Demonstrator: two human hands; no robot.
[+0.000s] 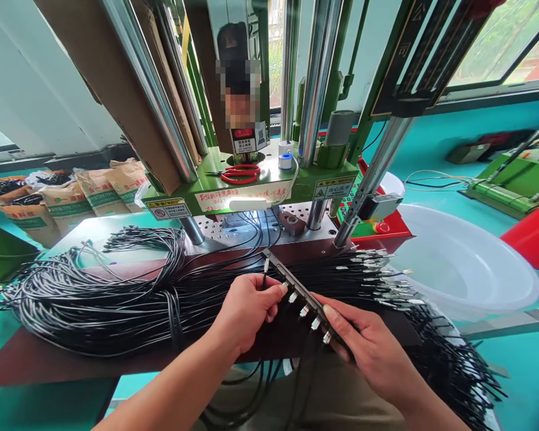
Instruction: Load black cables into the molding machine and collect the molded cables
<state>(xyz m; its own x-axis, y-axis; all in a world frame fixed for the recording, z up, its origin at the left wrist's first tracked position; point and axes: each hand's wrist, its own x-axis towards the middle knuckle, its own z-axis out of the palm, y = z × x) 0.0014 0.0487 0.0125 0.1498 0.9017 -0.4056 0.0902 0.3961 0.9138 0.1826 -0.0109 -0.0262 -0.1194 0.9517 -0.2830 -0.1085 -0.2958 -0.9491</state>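
My right hand (368, 347) grips a long dark metal fixture bar (296, 290) that slants up to the left and carries several silver-tipped cable ends in a row. My left hand (247, 308) pinches one thin black cable (264, 276) by its end, right beside the bar's upper slots. Both hands hover over a big bundle of black cables (117, 293) lying across a dark red board (36, 359). Silver connector tips (377, 275) fan out on the right end of the bundle.
A green vertical press (251, 185) with chrome columns (317, 78) stands just behind, with red scissors (240, 173) and a tape roll (286, 160) on its deck. A white basin (467, 263) and red bucket (536, 233) sit right. Paper sacks (67, 197) stand left.
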